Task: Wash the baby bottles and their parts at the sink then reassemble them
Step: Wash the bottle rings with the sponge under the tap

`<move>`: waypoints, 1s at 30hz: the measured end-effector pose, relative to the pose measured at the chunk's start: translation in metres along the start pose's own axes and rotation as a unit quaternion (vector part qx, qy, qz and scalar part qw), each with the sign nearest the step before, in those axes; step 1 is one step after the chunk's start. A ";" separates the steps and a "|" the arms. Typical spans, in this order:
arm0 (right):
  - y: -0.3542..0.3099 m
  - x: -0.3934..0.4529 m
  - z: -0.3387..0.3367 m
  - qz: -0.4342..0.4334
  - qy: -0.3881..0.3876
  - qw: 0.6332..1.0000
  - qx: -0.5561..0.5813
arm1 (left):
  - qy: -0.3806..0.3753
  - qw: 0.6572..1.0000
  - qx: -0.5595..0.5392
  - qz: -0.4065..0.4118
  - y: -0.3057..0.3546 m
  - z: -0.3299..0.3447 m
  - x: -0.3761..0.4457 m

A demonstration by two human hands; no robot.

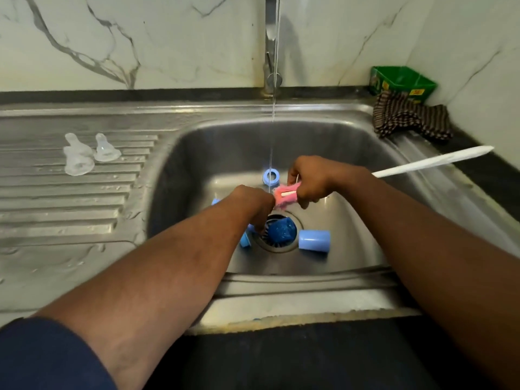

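On drainboard (70, 198), two clear teats (77, 156).

The left hand (254, 202) covers whatever its fingers hold, and its forearm hides most of a pale blue plastic piece (245, 240) beside the drain. The white brush handle (433, 161) vanishes behind the right hand (311, 178). The steel tap (270, 46) is cut off by the top edge.

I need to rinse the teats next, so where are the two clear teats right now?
In the head view the two clear teats lie side by side on the ribbed drainboard, left of the sink basin, away from both hands.
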State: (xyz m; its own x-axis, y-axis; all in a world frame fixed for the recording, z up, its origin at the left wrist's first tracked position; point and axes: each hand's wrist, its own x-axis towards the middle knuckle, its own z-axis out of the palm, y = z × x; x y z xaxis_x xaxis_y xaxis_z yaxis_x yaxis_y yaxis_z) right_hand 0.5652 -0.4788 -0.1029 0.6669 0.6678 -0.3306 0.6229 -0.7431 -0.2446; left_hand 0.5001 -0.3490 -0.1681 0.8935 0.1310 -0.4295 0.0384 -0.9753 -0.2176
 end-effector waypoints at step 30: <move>0.015 0.002 -0.010 0.000 0.266 0.957 0.113 | 0.236 0.488 -0.840 -0.014 -0.015 -0.059 0.026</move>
State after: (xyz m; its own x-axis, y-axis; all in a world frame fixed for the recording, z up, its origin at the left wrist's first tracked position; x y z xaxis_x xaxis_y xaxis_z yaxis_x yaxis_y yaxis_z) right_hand 0.5798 -0.4880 -0.0980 0.8184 0.5502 0.1659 0.5585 -0.6934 -0.4553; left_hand 0.5492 -0.3417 -0.1239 0.8703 0.4799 -0.1108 0.0118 0.2045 0.9788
